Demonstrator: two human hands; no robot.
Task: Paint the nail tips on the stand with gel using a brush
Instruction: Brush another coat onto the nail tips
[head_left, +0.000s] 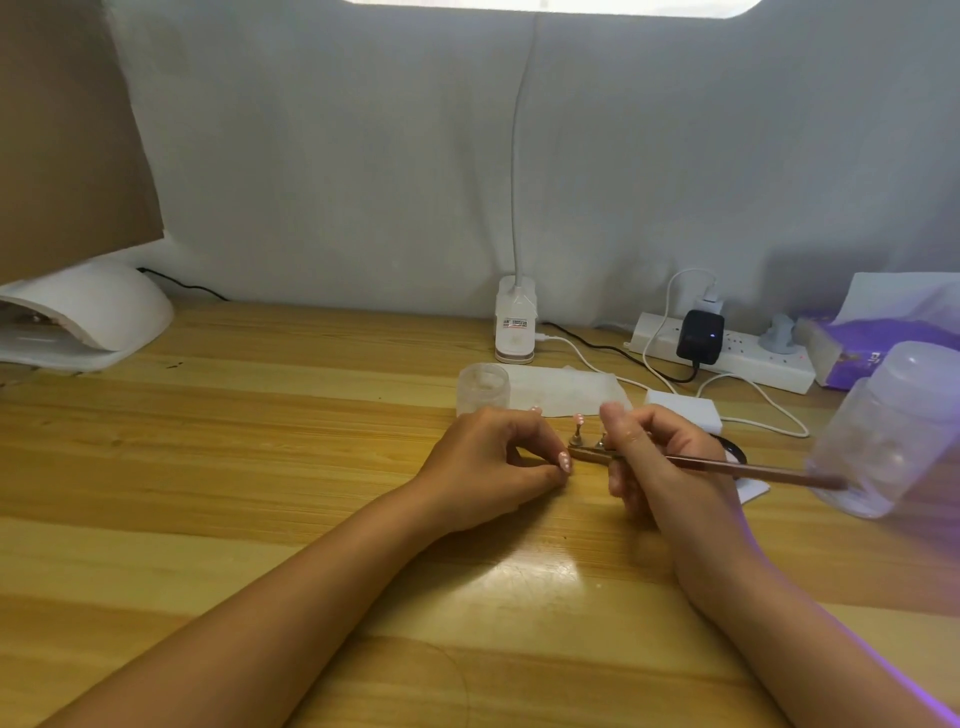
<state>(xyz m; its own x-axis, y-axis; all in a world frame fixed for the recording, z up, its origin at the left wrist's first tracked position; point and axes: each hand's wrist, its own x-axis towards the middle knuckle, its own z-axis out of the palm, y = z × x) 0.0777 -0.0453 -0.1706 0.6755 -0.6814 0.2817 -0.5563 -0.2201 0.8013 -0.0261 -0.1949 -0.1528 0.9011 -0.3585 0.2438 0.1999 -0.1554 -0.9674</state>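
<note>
Stand (589, 451) largely hidden behind hands; brush (737, 472) tip too small to discern; plastic jar (888, 431) blurred at right edge.

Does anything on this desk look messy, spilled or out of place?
Nothing looks spilled or broken. The large clear plastic jar at the right looks tilted, though the wide lens may exaggerate that. The white cables lie loosely tangled by the white power strip.

Head view: looks forward, down over table (260, 415); near.
</note>
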